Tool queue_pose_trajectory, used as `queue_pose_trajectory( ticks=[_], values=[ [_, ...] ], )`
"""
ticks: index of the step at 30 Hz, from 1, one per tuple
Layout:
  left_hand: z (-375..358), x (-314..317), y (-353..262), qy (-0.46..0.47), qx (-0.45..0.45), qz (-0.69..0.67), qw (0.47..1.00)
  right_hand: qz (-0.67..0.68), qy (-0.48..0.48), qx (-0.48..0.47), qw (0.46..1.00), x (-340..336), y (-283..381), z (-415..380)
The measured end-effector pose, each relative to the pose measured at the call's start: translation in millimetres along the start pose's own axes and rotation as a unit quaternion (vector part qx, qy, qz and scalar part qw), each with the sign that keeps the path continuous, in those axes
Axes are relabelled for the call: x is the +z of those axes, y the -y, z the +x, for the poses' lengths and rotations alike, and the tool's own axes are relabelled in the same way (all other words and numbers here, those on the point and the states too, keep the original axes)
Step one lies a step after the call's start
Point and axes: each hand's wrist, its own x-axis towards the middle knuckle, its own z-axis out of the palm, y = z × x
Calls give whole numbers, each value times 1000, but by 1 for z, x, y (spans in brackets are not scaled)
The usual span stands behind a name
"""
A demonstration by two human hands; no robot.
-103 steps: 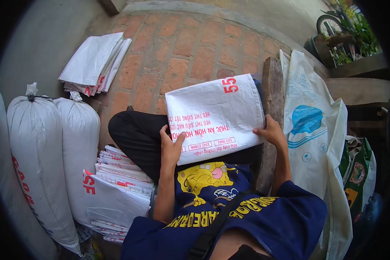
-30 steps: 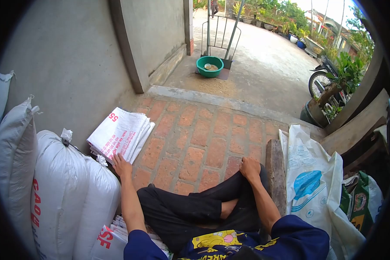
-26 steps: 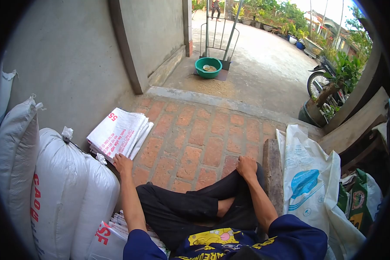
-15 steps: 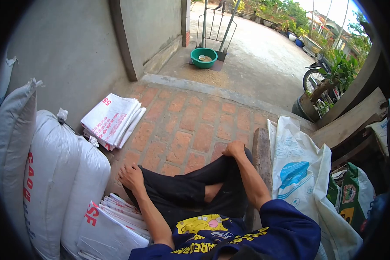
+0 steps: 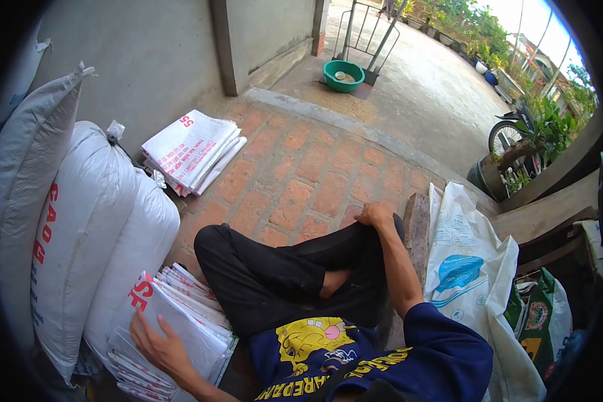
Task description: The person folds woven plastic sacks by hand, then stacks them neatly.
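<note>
My left hand (image 5: 159, 347) rests on the pile of folded white woven sacks (image 5: 194, 318) by my left thigh, fingers spread apart. Red print shows on the top sack, close to my fingertips. My right hand (image 5: 375, 214) lies over my right knee, with its fingers loosely bent and partly hidden; I see nothing held in it. Ahead on the brick floor is a second stack of folded white sacks (image 5: 191, 147) with red lettering, out of reach of both hands as they are now.
Full white sacks (image 5: 90, 214) stand along the wall at left. A wooden beam (image 5: 417, 231) and a loose white sack (image 5: 459, 261) lie on my right, with a green bag (image 5: 539, 315) beyond. Past the sill are a green basin (image 5: 342, 77), a hand truck (image 5: 368, 33) and a potted plant (image 5: 546, 127).
My left hand has left my left knee and moved back and down onto the near sack pile. My right hand stays on the right knee. The view has turned to the left.
</note>
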Motion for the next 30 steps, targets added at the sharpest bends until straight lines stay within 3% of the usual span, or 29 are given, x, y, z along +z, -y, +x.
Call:
queue_pose_trajectory(
  ticks=[2, 3, 5, 6, 8, 11, 15, 17, 20, 22, 26, 28, 30],
  values=[
    [-7, 15, 57, 108, -98, 259, 955, 12, -9, -12, 1000, 1, -2, -1],
    [-13, 30, 90, 105, -98, 263, 954, 15, -8, -16, 1000, 2, -2, -2],
    [-25, 59, 136, 225, -225, 96, 943, 17, -19, -22, 999, 2, -4, -4],
    [-23, 56, 134, 227, -239, 68, 942, 17, -16, -22, 999, -1, -4, -8],
    [-25, 51, 144, 149, -120, 86, 978, -3, -41, -19, 999, -7, 0, -16],
    [-14, 48, 157, 127, -114, 43, 984, 13, -65, -56, 996, -7, -8, -11],
    [-15, 56, 167, 24, -229, 106, 967, -21, -105, -90, 990, -3, -10, -8],
    [-3, 33, 138, 91, -316, 141, 934, -28, -102, -64, 992, -16, 2, -24],
    [-17, 54, 174, 167, -371, 90, 909, -45, -65, -42, 996, -15, 6, -13],
    [-16, 56, 159, 192, -343, 142, 908, -53, -58, -43, 996, -14, 7, -15],
    [-22, 47, 148, 204, -316, 105, 920, -66, -26, -36, 997, -7, 6, -7],
    [-17, 40, 128, 138, -226, -13, 964, -61, -19, -32, 997, -3, 4, -1],
    [-7, 41, 78, 104, -193, -78, 973, -58, -14, -35, 998, 0, 3, 4]
  ],
)
